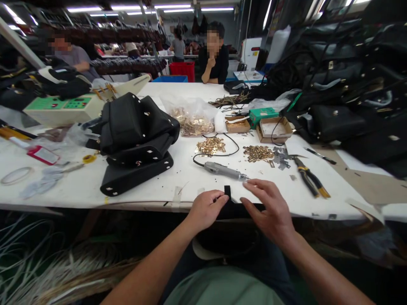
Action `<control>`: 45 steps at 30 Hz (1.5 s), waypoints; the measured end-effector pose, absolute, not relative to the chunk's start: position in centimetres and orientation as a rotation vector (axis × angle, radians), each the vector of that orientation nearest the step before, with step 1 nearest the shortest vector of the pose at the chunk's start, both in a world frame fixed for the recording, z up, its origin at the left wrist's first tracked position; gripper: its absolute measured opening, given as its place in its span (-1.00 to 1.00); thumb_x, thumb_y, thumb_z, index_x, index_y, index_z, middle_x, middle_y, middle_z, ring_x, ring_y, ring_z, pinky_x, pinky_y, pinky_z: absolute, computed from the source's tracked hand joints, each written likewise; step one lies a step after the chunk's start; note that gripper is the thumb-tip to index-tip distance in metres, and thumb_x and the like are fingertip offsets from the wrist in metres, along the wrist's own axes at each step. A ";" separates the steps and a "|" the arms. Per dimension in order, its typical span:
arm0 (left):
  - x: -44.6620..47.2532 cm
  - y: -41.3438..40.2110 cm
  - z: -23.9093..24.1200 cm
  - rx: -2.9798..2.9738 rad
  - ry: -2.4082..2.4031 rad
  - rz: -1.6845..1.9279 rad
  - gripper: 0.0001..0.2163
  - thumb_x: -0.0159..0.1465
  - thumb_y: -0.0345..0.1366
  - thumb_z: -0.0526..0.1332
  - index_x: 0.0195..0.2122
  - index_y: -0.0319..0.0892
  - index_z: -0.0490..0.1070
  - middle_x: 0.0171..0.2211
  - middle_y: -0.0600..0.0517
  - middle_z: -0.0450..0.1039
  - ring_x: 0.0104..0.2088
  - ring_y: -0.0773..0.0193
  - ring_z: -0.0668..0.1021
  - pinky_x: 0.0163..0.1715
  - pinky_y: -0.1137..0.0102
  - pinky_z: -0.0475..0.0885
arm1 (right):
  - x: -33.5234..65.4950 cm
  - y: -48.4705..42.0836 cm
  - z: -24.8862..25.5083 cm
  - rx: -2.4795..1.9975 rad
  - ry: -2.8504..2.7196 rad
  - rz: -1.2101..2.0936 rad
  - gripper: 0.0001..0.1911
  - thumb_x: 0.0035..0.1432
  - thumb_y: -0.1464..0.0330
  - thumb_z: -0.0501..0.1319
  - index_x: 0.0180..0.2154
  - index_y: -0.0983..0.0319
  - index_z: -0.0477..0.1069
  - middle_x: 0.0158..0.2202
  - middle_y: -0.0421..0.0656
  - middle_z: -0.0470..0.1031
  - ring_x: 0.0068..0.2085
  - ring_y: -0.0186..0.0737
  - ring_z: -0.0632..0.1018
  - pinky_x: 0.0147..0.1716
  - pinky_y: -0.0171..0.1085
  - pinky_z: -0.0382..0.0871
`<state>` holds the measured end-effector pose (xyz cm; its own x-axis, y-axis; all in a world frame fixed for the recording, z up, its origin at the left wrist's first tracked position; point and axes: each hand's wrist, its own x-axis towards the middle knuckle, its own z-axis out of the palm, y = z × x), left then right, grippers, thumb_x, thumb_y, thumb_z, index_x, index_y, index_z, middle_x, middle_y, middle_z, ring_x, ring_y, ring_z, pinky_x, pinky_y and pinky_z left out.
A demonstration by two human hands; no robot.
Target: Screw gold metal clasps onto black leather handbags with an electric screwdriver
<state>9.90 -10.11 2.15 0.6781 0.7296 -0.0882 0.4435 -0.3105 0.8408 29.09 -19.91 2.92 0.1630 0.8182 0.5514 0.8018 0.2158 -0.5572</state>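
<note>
My left hand (208, 208) pinches a short black strap (227, 191) at the table's front edge. The strap's end sticks up past my thumb. Below it a dark bag-like piece (238, 212) rests over my lap, its shape mostly hidden. Fingers apart, my right hand (269, 205) hovers to the right of the strap, holding nothing that I can see. Just beyond its fingertips lies a grey electric screwdriver (222, 170) with a black cord. Gold metal plates (210, 146) form a small pile behind the screwdriver, and a second pile of metal fittings (258, 153) lies to the right.
Black bags (136, 127) are stacked at left, near a green-topped machine (63, 106). Pliers (310, 178) lie at right. Behind are a plastic bag of gold fittings (193, 118) and cardboard boxes (275, 130). More black bags (343, 123) heap up at right. A person (214, 59) leans on the far edge.
</note>
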 end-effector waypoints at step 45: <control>11.0 -8.8 -2.1 2.254 1.096 0.701 -0.82 0.42 -0.25 0.14 -0.22 -0.08 0.55 -0.32 -0.01 0.61 -0.26 0.12 0.60 -0.22 0.28 0.41 | 34.1 5.6 1.1 -2.121 -1.690 0.377 -0.76 0.21 0.27 0.26 -0.13 0.16 0.64 -0.16 -0.09 0.67 -0.14 -0.09 0.60 -0.20 -0.26 0.37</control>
